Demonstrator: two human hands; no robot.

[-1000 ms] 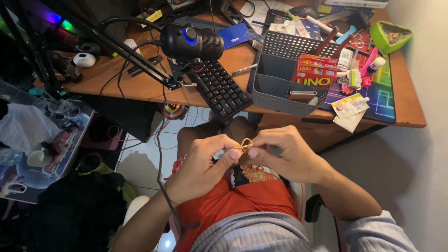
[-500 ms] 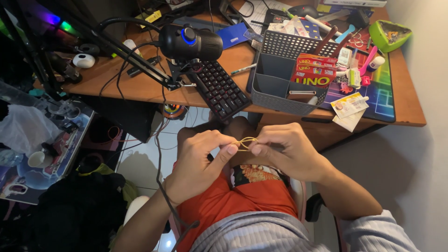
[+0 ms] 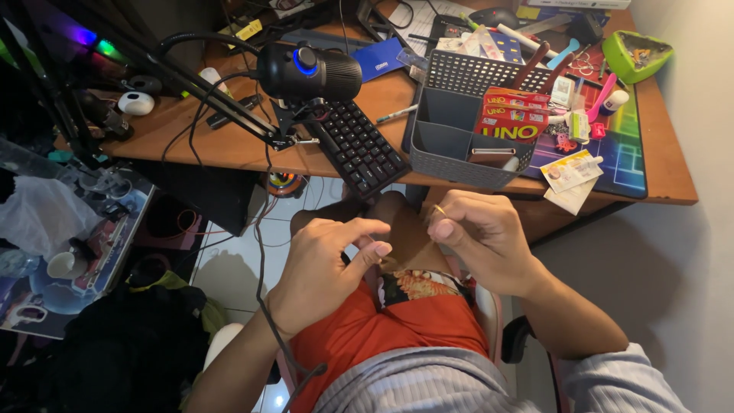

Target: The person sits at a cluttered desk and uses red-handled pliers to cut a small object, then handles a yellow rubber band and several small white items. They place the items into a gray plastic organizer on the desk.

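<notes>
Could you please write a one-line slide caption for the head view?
Right hand pinches a yellow rubber band beside the left hand, below a cluttered wooden desk.

Grey ribbed sleeves, orange shorts, bare hands.

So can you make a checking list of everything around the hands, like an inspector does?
Surface: wooden desk, crowded; hands work over the lap, below its edge.
Job's things: yellow rubber band, only a small loop showing at the right hand's fingertips.
Clutter: grey organiser basket with red card boxes, black keyboard, green dish, pens.
Grippers: right hand pinches the band; left hand is apart from it, fingers loosely curled, holding nothing visible.
Cables: black cable hangs from the desk past the left wrist.
Surroundings: black microphone on an arm, white tiled floor.
</notes>
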